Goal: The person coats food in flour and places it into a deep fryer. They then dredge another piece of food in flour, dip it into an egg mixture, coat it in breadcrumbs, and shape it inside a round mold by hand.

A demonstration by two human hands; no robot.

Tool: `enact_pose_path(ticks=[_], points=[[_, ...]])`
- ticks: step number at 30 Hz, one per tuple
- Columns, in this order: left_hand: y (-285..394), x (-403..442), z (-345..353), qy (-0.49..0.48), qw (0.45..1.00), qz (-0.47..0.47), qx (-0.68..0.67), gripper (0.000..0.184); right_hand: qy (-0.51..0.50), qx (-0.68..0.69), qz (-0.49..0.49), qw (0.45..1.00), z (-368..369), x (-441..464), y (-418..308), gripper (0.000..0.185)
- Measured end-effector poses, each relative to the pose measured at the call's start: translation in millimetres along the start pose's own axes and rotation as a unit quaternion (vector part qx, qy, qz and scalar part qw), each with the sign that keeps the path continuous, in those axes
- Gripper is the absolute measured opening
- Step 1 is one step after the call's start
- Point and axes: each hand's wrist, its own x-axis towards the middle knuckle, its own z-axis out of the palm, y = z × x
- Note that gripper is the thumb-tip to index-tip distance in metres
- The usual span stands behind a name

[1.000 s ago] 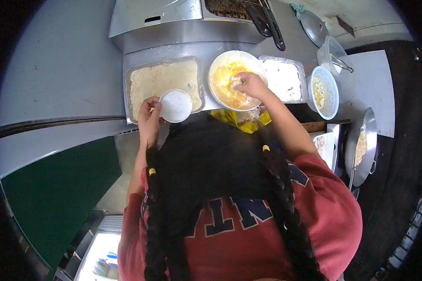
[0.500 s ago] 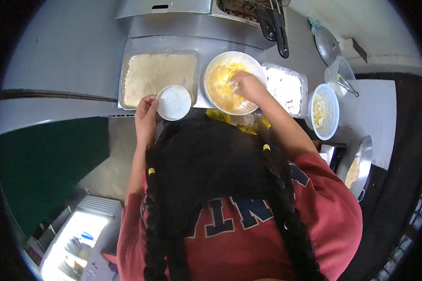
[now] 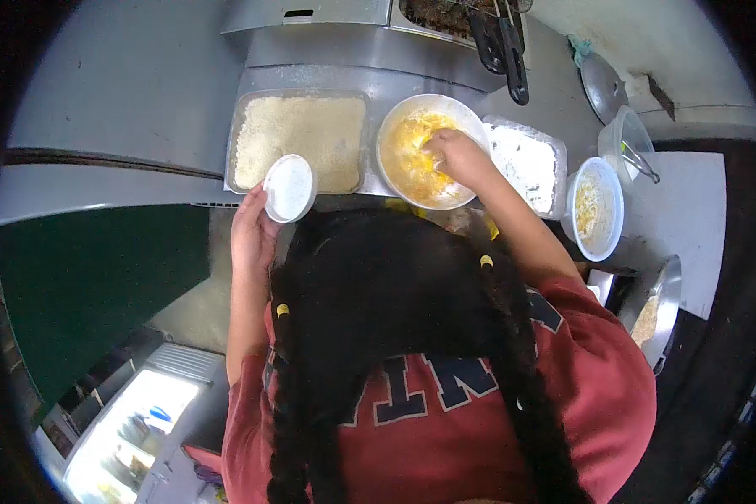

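My left hand grips the edge of a small white bowl, tilted over the near edge of a metal tray of pale crumbs. Inside a large white bowl with a yellow, floury mixture is my right hand. Its fingers are bent together at the mixture; what they hold, if anything, is hidden. Right of that bowl lies a tray of white powder.
At the right stand a blue-white bowl with yellow bits, a clear container with a utensil, and a metal pan. Black-handled baskets rest at the top by a fryer. A yellow bag lies below the large bowl.
The small white bowl has moved slightly left and become more tilted in my left hand. My right hand remains in the large bowl. The camera view has shifted.
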Motion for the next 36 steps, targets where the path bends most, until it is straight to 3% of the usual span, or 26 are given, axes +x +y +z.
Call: enact_pose_path(ticks=[2,3,6,9,13,15,18,21,24,25,27,29,31,33,36], points=[[9,10,-16,-0.014,1.000,-0.009,-0.016,0.036,-0.090,0.084,0.076,0.989,-14,2,-7,0.045],[16,13,-19,-0.022,0.999,-0.017,-0.038,0.037,-0.087,0.085,0.084,0.989,-20,2,-9,0.045],[36,21,-32,-0.041,0.998,-0.045,-0.007,0.039,-0.034,0.229,0.190,0.954,-34,-5,-13,0.040],[50,29,-49,-0.054,0.996,-0.067,0.035,0.041,0.049,0.210,0.184,0.959,-69,-8,-31,0.041],[65,41,-74,-0.060,0.991,-0.117,0.023,0.045,0.049,0.203,0.269,0.940,-79,-10,-34,0.044],[64,60,-100,-0.103,0.987,-0.117,0.027,0.046,0.041,0.189,0.279,0.941,-83,-15,-30,0.050],[75,66,-112,-0.099,0.977,-0.161,0.094,0.043,0.117,0.303,0.342,0.882,-89,-9,-43,0.064],[77,71,-115,-0.101,0.972,-0.201,0.071,0.040,0.155,0.289,0.283,0.901,-97,20,-88,0.064],[85,73,-113,-0.150,0.959,-0.239,0.037,0.038,0.113,0.320,0.167,0.926,-81,63,-128,0.061],[87,73,-111,-0.174,0.950,-0.259,0.032,0.039,0.051,0.295,0.176,0.938,-78,80,-145,0.058],[83,79,-115,-0.180,0.951,-0.247,0.041,0.042,0.031,0.253,0.135,0.958,-53,113,-167,0.055],[81,85,-120,-0.258,0.930,-0.259,-0.034,0.046,0.016,0.248,0.123,0.961,-21,137,-168,0.054],[79,88,-123,-0.271,0.918,-0.282,-0.062,0.048,-0.072,0.220,0.137,0.963,2,150,-165,0.052],[81,90,-124,-0.282,0.906,-0.303,-0.091,0.050,-0.013,0.208,0.102,0.973,7,147,-168,0.046],[83,91,-124,-0.259,0.888,-0.349,-0.147,0.056,0.063,0.166,0.191,0.965,-13,129,-197,0.042]])
